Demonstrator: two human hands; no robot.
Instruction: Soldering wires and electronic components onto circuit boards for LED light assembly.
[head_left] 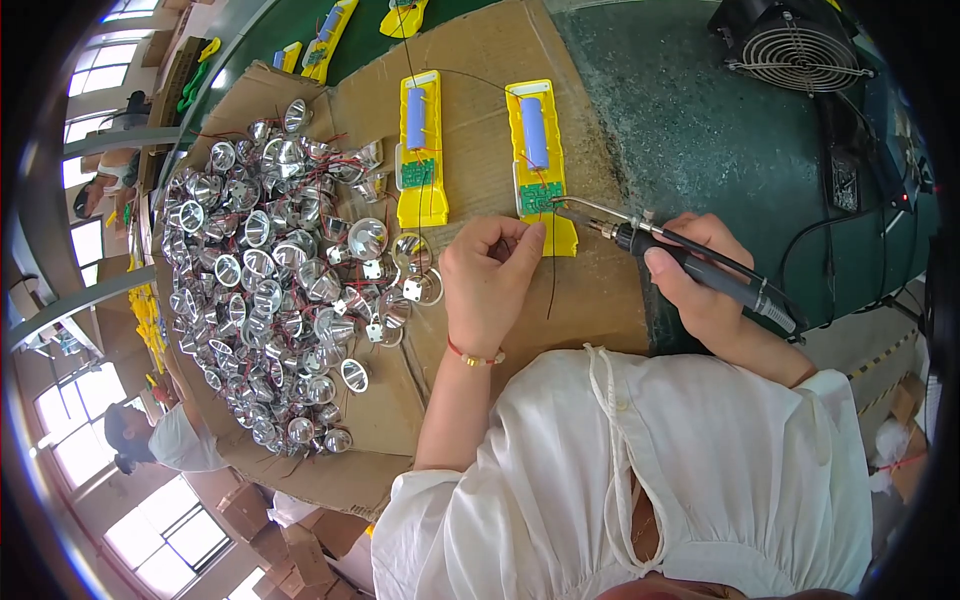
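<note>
My right hand (705, 275) is wrapped round a soldering iron (715, 275) with a thin metal tube clamped along it. The iron's tip meets a small green circuit board (540, 198) in a yellow plastic housing (548, 130). A blue cylindrical battery cell (535, 133) lies in the same housing above the board. At the housing's lower end, my left hand (490, 270) is closed in a pinch; its fingers hide what they hold. A thin black wire (552, 285) hangs past its fingertips. To the left lies a second yellow housing (422, 205) with a cell and board.
A cardboard box (370, 480) at left holds many silvery reflector cups (285, 250) with red wires. More yellow housings (325, 45) lie at the far left. A black fan (795, 55) stands far right, with cables (800, 235) below. Other people sit beyond the left side.
</note>
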